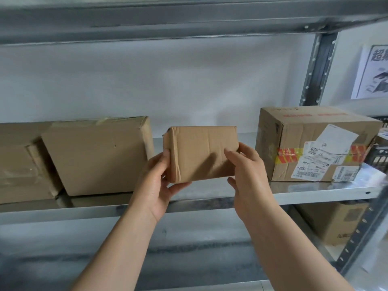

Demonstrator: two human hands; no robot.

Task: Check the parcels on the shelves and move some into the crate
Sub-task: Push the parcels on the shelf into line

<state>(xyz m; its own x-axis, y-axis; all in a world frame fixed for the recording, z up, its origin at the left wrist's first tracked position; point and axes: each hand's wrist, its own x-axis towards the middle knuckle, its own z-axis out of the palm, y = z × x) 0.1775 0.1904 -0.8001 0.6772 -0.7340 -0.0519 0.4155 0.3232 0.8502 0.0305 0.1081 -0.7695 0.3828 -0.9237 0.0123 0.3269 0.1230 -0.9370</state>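
- We hold a small parcel up in front of the middle shelf, apparently lifted clear of it. Our left hand is curled round its left end, and our right hand clasps its right end.
- We judge the task to be at the checking stage, with this parcel being turned over for inspection and not yet moved to any crate.
- No crate shows plainly. A dark slatted object sits at the far right edge, and we cannot tell what it is.
- Left to check on this shelf are a tilted plain box, a taped box touching it at the far left, and a labelled box on the right. Another carton sits on the shelf below.
- The parcel hangs in the gap between the tilted plain box and the labelled box, apart from both.
- Open room lies towards us, on the near side of the shelf lip.
- The upper shelf beam is well above, and the steel upright stands behind the labelled box.
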